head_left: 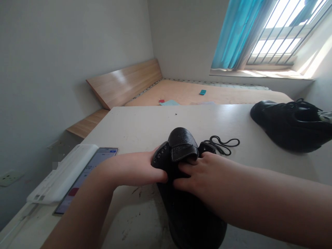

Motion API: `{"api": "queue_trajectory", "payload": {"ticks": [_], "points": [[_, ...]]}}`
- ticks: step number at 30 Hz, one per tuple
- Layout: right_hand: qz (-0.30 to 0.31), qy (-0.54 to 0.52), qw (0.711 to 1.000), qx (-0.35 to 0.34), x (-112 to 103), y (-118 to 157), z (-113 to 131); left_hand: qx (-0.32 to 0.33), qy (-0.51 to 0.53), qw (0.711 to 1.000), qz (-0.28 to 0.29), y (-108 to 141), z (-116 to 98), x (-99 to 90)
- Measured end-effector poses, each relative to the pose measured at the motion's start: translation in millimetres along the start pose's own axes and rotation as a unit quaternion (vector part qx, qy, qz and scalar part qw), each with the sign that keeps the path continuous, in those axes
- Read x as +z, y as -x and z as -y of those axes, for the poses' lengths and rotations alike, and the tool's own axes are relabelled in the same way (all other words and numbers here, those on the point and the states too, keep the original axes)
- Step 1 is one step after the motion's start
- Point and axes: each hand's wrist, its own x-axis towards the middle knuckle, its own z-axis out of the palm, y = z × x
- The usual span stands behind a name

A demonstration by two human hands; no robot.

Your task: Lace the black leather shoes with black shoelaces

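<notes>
Holding: left hand (142,168), curled round side of shoe (198,223)
Tongue (182,140): right hand (203,173) at its edge, fingers bent, grip unclear
Lace (225,141): looped on table (140,121)

The black shoe (189,205) has its grained tongue (182,140) out.

Smartphone (82,180), 8 o'clock in the view: screen displays "00:" at 1 o'clock from its centre; subsequent characters obscured. Blue label (113,151) toward the screen's 2 o'clock corner: lettering too small to read.
</notes>
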Motion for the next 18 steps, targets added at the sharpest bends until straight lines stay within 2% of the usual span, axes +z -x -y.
{"api": "queue_trajectory", "payload": {"ticks": [9, 15, 18], "points": [[0.04, -0.003, 0.999, 0.029, -7.3, -1.4, 1.7, 0.0, 0.0, 1.0, 0.0, 0.6, -0.9, 0.5], [-0.008, -0.018, 1.0, 0.016, -4.2, 2.5, -0.9, -0.014, -0.008, 1.0, -0.003, 1.7, -4.3, 0.6], [-0.009, -0.055, 0.998, -0.022, -8.3, 6.0, -3.9, -0.013, -0.01, 1.0, -0.003, 1.0, -4.5, 0.9]]}}
